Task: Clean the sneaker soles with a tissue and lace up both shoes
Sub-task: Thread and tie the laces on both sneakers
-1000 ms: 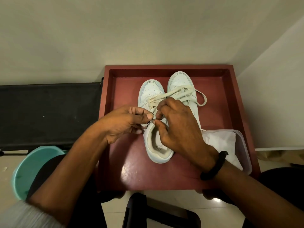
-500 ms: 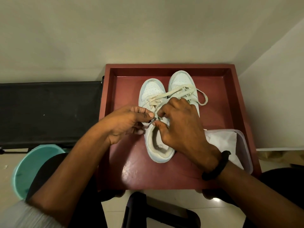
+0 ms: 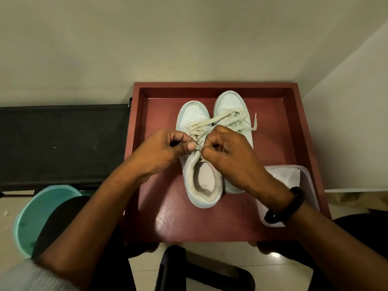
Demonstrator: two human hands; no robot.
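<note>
Tightened since half a second ago, with left hand [image 3: 165, 152] and right hand [image 3: 231, 156] curled closer over the eyelets of the near sneaker [image 3: 201, 185], and with the slack loop beside the far sneaker [image 3: 228, 103] dragged out to a free tip [image 3: 255, 117]. Pinching the cream lace [image 3: 201, 128] now, with left fingers [image 3: 191, 146] thumb-to-forefinger on one strand and right fingers [image 3: 210, 153] curled round another, nearly touching above the tongue. Could slip a strand out of its eyelet if tugged too hard with that tip running loose; could also snag the stretch lying across the far sneaker and drag that shoe sideways on the red worktop [image 3: 163, 114]; might cross the strands unevenly, hidden under the knuckles. Counted: two sneakers, side by side, toes away; two hands; one tissue [image 3: 281, 175] in one clear container [image 3: 310, 181] at the worktop's right near corner, under the right wrist; one black wristband [image 3: 285, 206]; one teal bucket [image 3: 37, 211] on the floor to the left
</note>
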